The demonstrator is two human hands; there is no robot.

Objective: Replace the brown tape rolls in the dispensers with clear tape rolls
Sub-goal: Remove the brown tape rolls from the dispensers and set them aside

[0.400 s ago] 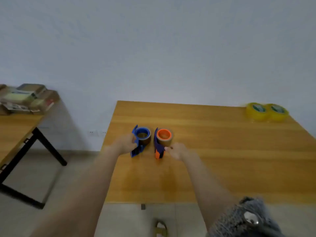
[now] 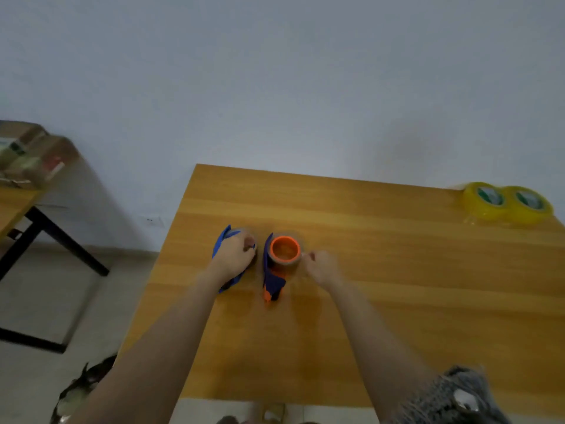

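From the head camera, two plastic tape dispensers lie side by side near the worktop's left edge, long axes running toward the person. The left hand (image 2: 234, 255) is closed over the all-blue plastic dispenser (image 2: 227, 281), covering its brown roll. The right hand (image 2: 321, 267), blurred, sits just right of the blue dispenser with an orange hub (image 2: 275, 270), fingers loosely curled and empty, fingertips at the glossy brown tape roll (image 2: 284, 263) around that hub. That roll lies immediately left of the right hand, so the right hand is nearer. Two smooth, yellowish clear tape rolls (image 2: 507, 203) rest touching at the wooden table's (image 2: 397, 286) far right corner, well apart from both hands.
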